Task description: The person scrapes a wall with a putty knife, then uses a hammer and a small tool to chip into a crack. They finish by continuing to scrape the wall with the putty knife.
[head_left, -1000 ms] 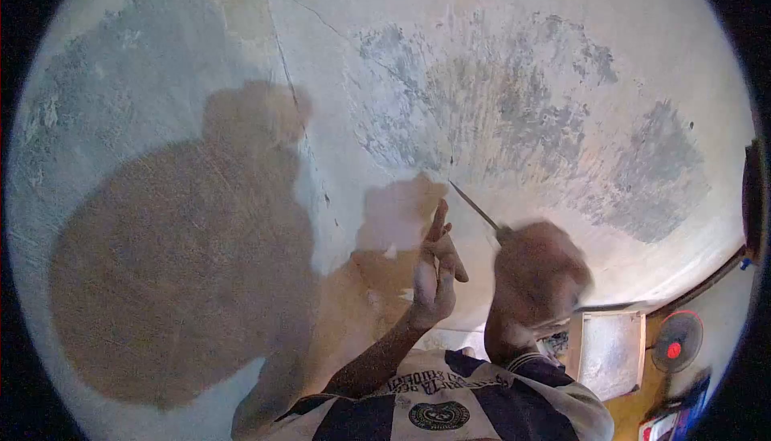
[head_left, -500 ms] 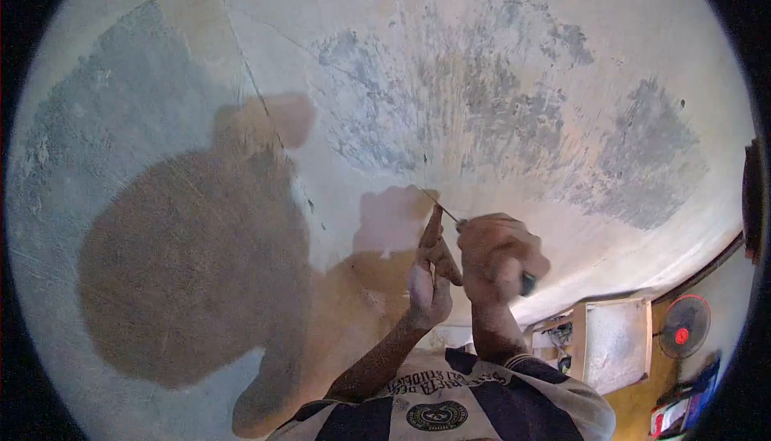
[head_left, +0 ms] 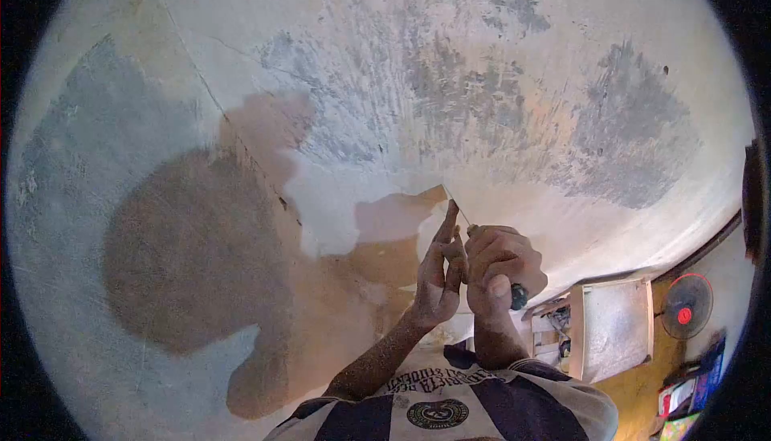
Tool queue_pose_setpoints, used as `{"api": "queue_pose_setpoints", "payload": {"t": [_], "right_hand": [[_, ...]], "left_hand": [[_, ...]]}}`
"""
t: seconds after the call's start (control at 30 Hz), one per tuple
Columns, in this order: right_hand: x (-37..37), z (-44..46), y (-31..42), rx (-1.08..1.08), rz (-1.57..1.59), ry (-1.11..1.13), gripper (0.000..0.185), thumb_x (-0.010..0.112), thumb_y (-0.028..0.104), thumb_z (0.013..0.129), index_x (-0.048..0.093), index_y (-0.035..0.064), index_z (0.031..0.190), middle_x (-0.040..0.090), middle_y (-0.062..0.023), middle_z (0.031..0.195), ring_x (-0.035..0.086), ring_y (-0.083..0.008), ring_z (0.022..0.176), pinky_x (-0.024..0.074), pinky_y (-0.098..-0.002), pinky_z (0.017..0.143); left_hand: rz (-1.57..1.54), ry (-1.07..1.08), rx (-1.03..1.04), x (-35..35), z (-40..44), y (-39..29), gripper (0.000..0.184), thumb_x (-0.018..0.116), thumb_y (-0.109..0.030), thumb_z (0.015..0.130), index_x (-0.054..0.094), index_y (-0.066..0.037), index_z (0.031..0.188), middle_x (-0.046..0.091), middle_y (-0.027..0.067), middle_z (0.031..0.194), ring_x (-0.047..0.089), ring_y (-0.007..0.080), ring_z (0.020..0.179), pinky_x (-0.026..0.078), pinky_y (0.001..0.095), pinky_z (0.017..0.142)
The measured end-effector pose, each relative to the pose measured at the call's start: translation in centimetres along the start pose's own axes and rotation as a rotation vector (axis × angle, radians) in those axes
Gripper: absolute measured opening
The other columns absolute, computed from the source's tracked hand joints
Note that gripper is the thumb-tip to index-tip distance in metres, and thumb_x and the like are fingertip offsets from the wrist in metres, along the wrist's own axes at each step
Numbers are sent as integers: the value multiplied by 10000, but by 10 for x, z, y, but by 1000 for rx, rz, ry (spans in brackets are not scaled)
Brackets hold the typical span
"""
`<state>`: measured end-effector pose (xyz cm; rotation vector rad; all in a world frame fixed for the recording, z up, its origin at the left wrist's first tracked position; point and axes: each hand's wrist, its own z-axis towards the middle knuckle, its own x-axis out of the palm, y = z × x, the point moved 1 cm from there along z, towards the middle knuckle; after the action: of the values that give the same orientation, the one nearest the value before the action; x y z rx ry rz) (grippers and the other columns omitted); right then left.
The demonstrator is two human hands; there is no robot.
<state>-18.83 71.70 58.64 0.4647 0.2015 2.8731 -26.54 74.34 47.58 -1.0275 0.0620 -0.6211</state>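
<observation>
My right hand (head_left: pixel 502 264) is closed around the handle of a scraper (head_left: pixel 461 214). The handle's dark green end shows below my fist, and the thin metal blade, seen nearly edge-on, points up and left at the wall. My left hand (head_left: pixel 440 284) is just left of it, fingers stretched upward, with a fingertip at the blade. It does not grip the handle. The blade's tip is close to or touching the pale wall (head_left: pixel 337 180); I cannot tell which. Rough grey patches (head_left: pixel 466 79) mark the wall above my hands.
A crack (head_left: pixel 233 124) runs down the wall on the left. Shadows of my head and hands (head_left: pixel 201 256) fall across it. At lower right are a pale framed panel (head_left: pixel 614 332), a fan with a red rim (head_left: pixel 684 315) and a few coloured items (head_left: pixel 683 397).
My view has shifted, so the wall patches sit farther left and higher. Both hands appear slightly to the right, and the right hand, blurred before, is now sharper, still holding the scraper.
</observation>
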Motion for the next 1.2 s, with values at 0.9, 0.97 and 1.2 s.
{"api": "queue_pose_setpoints", "payload": {"t": [0.9, 0.97, 1.2], "right_hand": [[-21, -22, 79, 111, -110, 67, 414, 615, 237, 980, 500, 31, 640, 511, -53, 524, 485, -181, 439, 458, -340, 463], [-25, -20, 92, 113, -155, 63, 409, 614, 234, 980, 506, 32, 641, 517, -54, 529, 487, -179, 440, 453, -332, 459], [-55, -16, 121, 93, -196, 25, 409, 616, 239, 984, 500, 48, 640, 520, -49, 550, 500, -171, 452, 439, -318, 461]], "left_hand": [[110, 122, -86, 33, -84, -30, 526, 426, -226, 1080, 314, 91, 1484, 249, 253, 1624, 510, 276, 1321, 423, 375, 1063], [100, 147, -87, 40, -92, -30, 451, 430, -219, 1080, 382, 83, 1411, 261, 262, 1617, 538, 284, 1295, 447, 382, 1032], [93, 186, -108, 74, -103, -34, 366, 411, -212, 1088, 448, 79, 1306, 313, 292, 1583, 584, 297, 1234, 487, 388, 963]]}}
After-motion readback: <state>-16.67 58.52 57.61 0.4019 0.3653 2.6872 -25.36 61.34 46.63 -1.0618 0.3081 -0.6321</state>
